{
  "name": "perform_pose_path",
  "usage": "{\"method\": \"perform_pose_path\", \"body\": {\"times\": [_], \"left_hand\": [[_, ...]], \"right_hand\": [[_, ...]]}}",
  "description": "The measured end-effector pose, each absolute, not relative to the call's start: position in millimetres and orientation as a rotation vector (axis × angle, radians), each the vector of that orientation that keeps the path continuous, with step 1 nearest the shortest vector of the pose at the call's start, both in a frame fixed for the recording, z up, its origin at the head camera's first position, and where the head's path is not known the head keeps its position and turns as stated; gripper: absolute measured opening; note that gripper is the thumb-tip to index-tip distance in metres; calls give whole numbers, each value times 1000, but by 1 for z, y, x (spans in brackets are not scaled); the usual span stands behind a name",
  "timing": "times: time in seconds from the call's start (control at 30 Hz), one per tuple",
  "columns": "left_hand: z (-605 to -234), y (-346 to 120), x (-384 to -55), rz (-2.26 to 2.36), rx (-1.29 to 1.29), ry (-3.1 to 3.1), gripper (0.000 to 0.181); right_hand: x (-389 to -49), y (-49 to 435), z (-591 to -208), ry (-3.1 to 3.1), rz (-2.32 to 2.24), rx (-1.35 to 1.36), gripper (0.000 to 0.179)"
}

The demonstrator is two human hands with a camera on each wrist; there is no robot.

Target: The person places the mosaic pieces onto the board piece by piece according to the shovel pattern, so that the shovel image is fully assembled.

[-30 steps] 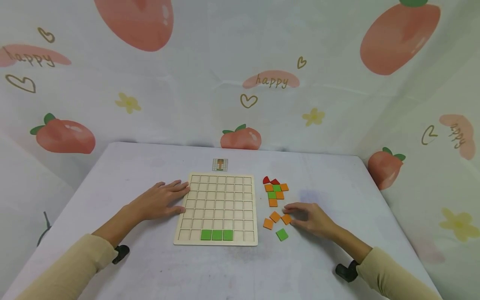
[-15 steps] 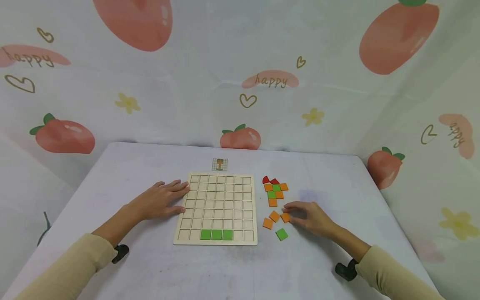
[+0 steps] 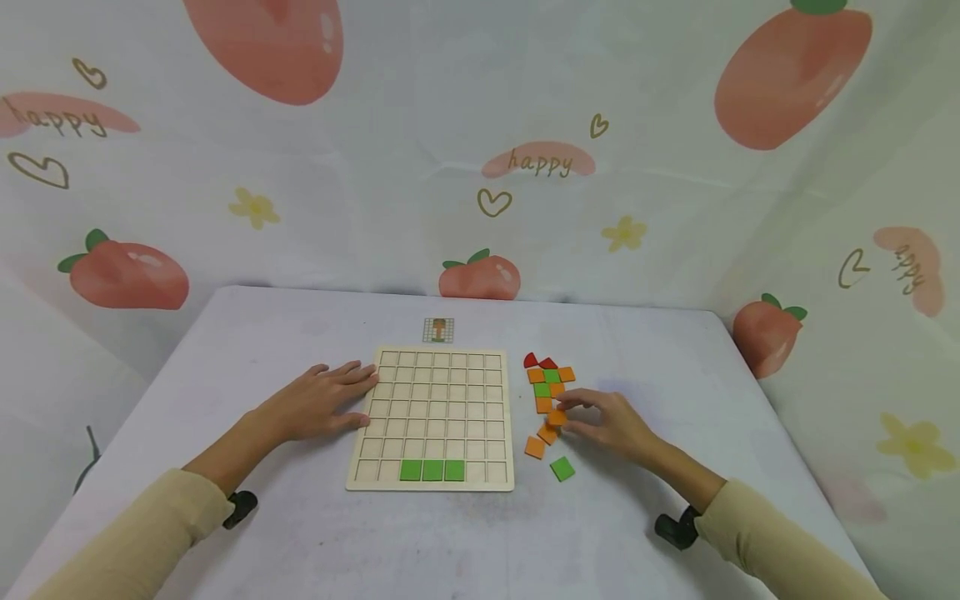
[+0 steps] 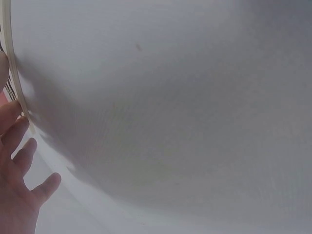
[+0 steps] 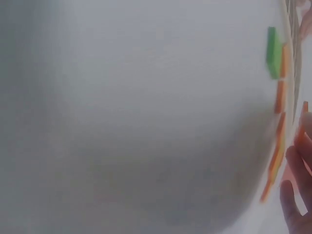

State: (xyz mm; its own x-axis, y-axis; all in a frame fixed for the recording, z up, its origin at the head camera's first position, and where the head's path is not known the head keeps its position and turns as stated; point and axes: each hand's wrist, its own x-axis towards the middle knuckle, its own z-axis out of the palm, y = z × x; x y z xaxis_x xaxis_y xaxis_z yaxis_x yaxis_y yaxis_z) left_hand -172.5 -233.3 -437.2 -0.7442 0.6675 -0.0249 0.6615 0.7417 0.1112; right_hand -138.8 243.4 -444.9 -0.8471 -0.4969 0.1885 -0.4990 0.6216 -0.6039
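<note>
A pale wooden grid board point(image 3: 438, 417) lies flat mid-table, with three green tiles point(image 3: 432, 471) side by side in its nearest row. Fingers of my left hand point(image 3: 322, 406) touch the board's left edge, spread and fairly straight; the left wrist view shows them at the rim too. Between thumb and fingertips, my right hand point(image 3: 615, 425) pinches an orange tile point(image 3: 557, 418), raised off the table in the right wrist view. Beneath it is another orange tile point(image 3: 548, 434), partly covered. One more orange tile point(image 3: 535, 447) and a loose green tile point(image 3: 562, 469) lie nearer me.
Right of the board sits a cluster of orange and green tiles point(image 3: 542, 390), with two red pieces point(image 3: 532, 360) at its far end. A small picture card point(image 3: 438, 330) lies beyond the board. A patterned cloth point(image 3: 360, 167) hangs behind the table.
My right hand has lifted the rightmost loose orange tile and carried it left and slightly away from me, over the other orange tiles. My left hand has stayed at the board's edge.
</note>
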Motion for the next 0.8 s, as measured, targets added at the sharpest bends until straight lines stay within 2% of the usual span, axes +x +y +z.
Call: {"method": "perform_pose_path", "body": {"times": [0.4,0.8], "left_hand": [[-440,-232,-172,161,1089,2874,69],[-439,-233,-173,156,1093,2876,69]], "right_hand": [[-147,196,-432,-2780,1151,1032,38],[-147,143,-440,-2727,1063,1196,40]]}}
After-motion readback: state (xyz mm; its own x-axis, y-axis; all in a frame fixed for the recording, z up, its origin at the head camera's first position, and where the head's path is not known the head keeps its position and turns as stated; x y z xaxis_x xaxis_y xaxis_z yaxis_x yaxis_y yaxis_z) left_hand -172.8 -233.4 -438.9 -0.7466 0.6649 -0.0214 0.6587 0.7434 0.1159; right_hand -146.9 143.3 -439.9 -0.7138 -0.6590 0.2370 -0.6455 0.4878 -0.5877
